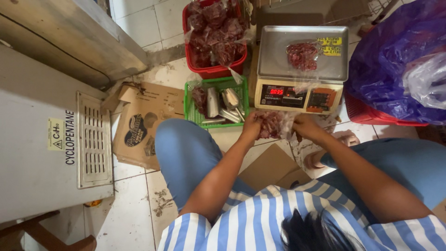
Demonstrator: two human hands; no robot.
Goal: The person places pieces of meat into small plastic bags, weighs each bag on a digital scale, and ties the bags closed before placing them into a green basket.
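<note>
My left hand (251, 126) and my right hand (304, 126) both grip a clear plastic bag of dark red meat pieces (274, 124), held just in front of a digital scale (302, 95). A second small bag of red meat (302, 56) lies on the scale's steel pan. I sit low over a tiled floor in blue trousers and a blue-and-white striped shirt.
A red crate (213, 70) full of bagged meat stands behind a green basket (193, 111) holding metal scoops. A large purple plastic bag (390, 65) sits in a red crate at right. Flattened cardboard (139, 125) and a grey appliance (37, 139) lie left.
</note>
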